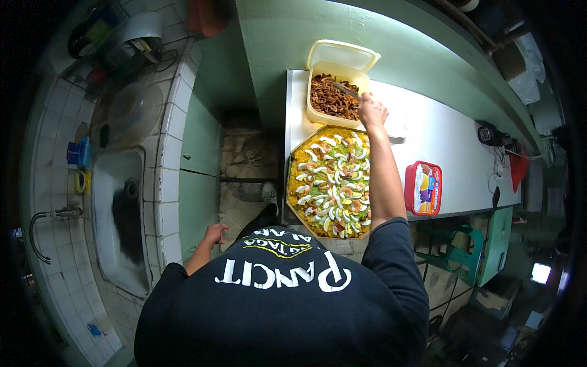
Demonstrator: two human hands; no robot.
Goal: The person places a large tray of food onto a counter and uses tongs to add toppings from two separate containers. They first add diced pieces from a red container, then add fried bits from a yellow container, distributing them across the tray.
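My right hand [372, 112] is closed around a metal serving utensil [346, 90], whose tip reaches into a pale yellow plastic container [313, 116]. Brown, crisp-looking bits [327, 101] fill this container, and its lid [342, 52] stands raised at the far side. Whether the utensil is tongs or a spoon, I cannot tell. Below my right forearm lies a large many-sided tray [296, 215] of yellow noodles topped with egg slices, shrimp and green shreds. My left hand [215, 234] hangs beside my body, away from the table, fingers loosely apart and holding nothing.
A red rectangular tub [424, 188] stands on the white table [449, 131], right of the tray. Black devices [487, 134] and cables lie at its far right. On my left is a tiled counter with a sink [119, 168] and faucet [64, 212]. A green plastic chair [455, 248] stands at right.
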